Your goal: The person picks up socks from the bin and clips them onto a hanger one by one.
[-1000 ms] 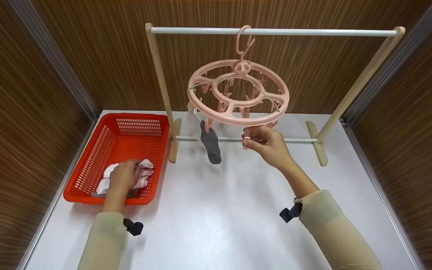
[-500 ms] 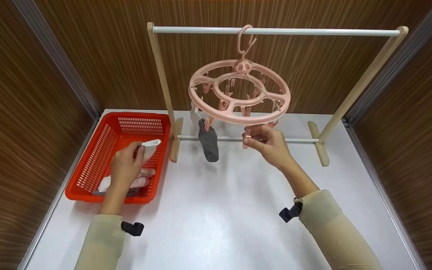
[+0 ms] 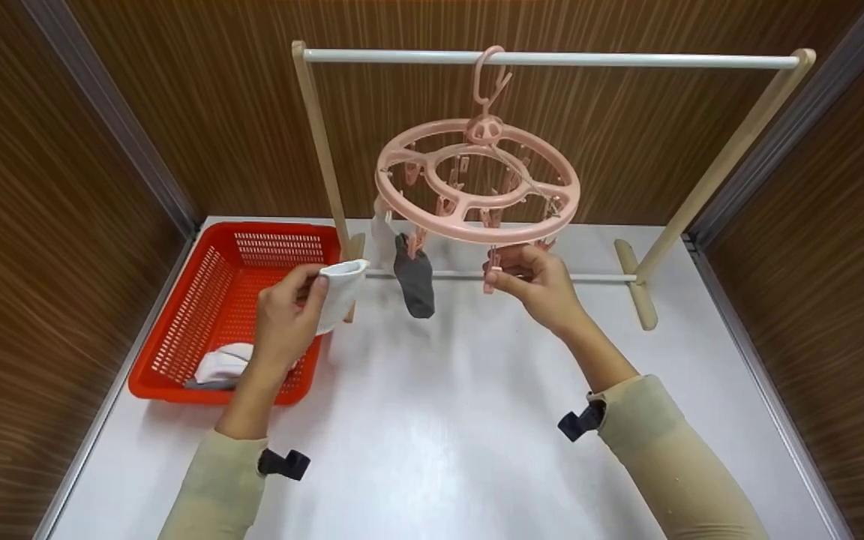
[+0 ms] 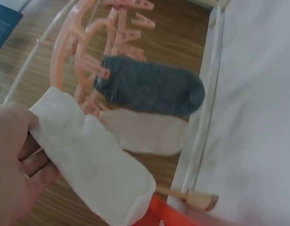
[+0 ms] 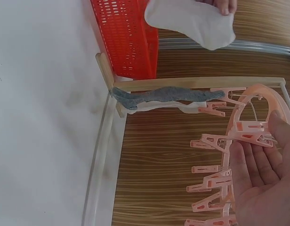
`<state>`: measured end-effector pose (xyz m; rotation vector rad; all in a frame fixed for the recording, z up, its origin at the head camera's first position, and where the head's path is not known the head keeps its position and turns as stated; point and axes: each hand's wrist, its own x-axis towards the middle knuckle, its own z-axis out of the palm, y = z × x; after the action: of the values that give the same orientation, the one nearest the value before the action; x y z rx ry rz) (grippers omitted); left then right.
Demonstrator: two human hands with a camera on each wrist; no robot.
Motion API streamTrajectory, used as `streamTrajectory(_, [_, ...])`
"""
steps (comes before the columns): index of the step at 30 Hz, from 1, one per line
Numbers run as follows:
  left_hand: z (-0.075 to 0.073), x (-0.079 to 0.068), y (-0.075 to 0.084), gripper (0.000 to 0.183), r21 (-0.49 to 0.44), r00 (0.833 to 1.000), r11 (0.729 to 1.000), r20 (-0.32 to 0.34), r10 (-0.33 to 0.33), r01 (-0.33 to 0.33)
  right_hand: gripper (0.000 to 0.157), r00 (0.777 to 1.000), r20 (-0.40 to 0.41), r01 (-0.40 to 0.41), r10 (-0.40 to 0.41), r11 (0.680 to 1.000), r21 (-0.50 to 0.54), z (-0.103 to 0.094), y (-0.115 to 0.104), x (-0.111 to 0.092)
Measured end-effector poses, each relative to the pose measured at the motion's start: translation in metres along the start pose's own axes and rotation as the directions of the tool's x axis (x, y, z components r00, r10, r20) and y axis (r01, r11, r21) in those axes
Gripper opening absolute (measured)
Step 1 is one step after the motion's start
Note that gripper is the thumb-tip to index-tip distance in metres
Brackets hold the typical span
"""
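My left hand (image 3: 286, 315) pinches a white sock (image 4: 95, 160) by its cuff, beside the basket's right edge and left of the hanging grey sock. On the pink round clip hanger (image 3: 477, 232), my right hand (image 3: 544, 289) holds a pink clothespin (image 5: 251, 134) between thumb and fingers at the front of the ring. A grey sock (image 3: 415, 281) hangs from a clip on the ring's left side. Behind it a white sock (image 4: 145, 132) hangs from another clip. Several bare clips (image 5: 208, 181) dangle around the ring.
The hanger hooks over the white rail (image 3: 627, 60) of a wooden-legged stand (image 3: 724, 165). A red basket (image 3: 177, 337) at left holds white and grey socks (image 3: 222, 364). Wood-patterned panels (image 3: 199, 90) enclose the white table (image 3: 432, 435).
My left hand has lifted a white sock out of the basket and carried it right, toward the hanger. My right hand keeps its hold on the clothespin, almost still.
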<state>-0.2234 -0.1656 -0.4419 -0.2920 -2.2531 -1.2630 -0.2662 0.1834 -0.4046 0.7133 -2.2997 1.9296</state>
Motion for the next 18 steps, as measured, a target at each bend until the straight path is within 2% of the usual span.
streamTrajectory(6, [0.020,-0.001,0.022,0.015,-0.178,0.999,0.983,0.033,-0.029,0.034,0.024,1.000,-0.003,-0.009,0.009,1.000,0.017,-0.003,0.013,0.003])
streamTrajectory(11, [0.038,-0.003,0.037,0.015,-0.277,0.991,0.954,0.104,-0.086,0.112,0.022,1.000,-0.004,-0.001,0.001,0.999,0.038,-0.006,0.024,0.006])
streamTrajectory(15, [0.049,-0.003,0.045,0.017,-0.316,0.979,0.934,0.168,-0.115,0.164,0.020,1.000,-0.002,0.029,-0.029,0.996,0.080,-0.006,0.025,0.006])
streamTrajectory(18, [0.057,-0.003,0.048,0.016,-0.310,0.977,0.937,0.189,-0.102,0.158,0.019,0.999,-0.006,0.048,-0.047,0.993,0.111,-0.005,0.026,0.005])
